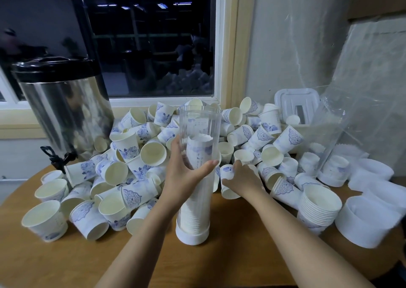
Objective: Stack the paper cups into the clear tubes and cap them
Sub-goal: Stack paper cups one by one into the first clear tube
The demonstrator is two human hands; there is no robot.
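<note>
The job looks partly done. 1 clear tube (pixel 197 202) stands upright near the middle of the tabletop (pixel 66 265), in front of the heap. Its long axis is vertical, its open mouth points up, and its foot sits in a white cap (pixel 192 236). A nested column of cups inside reaches well past half its height but stops short of the mouth. Which way those cups face is hard to read through the plastic.

The left hand (pixel 184 173) wraps the tube at mid-height, fingers and thumb curled around it. The right hand (pixel 241 180), just right of the tube, curls over a loose paper cup (pixel 227 185) lying at the heap's near fringe and appears to grip it.

Still to do: fill the tube, close its top, and work through the loose cups (pixel 136 155) piled toward the far edge. Spare caps (pixel 364 221) wait by the right edge.
</note>
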